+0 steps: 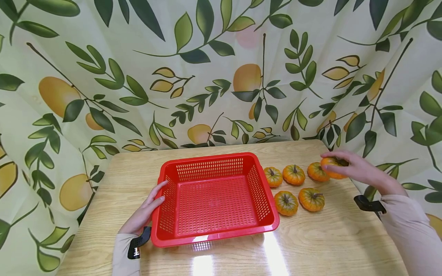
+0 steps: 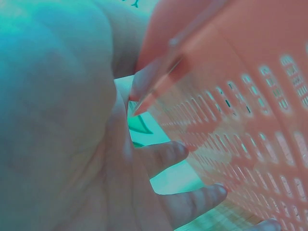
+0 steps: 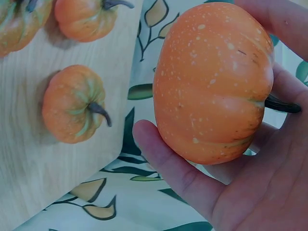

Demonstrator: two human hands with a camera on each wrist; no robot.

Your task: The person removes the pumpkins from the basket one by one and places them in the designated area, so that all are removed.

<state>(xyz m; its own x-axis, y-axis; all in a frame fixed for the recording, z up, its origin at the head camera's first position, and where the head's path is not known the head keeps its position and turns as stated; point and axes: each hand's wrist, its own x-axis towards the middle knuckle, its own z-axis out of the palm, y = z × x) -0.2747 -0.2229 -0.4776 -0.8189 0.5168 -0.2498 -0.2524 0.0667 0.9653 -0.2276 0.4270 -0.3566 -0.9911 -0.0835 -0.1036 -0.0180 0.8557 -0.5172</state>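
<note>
My right hand (image 1: 360, 170) holds a small orange pumpkin (image 3: 211, 86) between thumb and fingers, above the table's right edge. Its dark stem points toward the palm in the right wrist view. On the left, my left hand (image 1: 146, 209) grips the side of a red plastic basket (image 1: 215, 207). The thumb lies over the rim, and the fingers reach along the outside of the slotted wall in the left wrist view. Nothing lies inside the basket. Several more small pumpkins (image 1: 286, 203) sit to its right, in two loose rows.
A light wood table (image 1: 241, 255) carries everything. Behind it and at both sides hangs a curtain (image 1: 214, 96) printed with leaves and orange fruit. The nearest left pumpkin (image 1: 272, 177) sits close against the basket's right wall.
</note>
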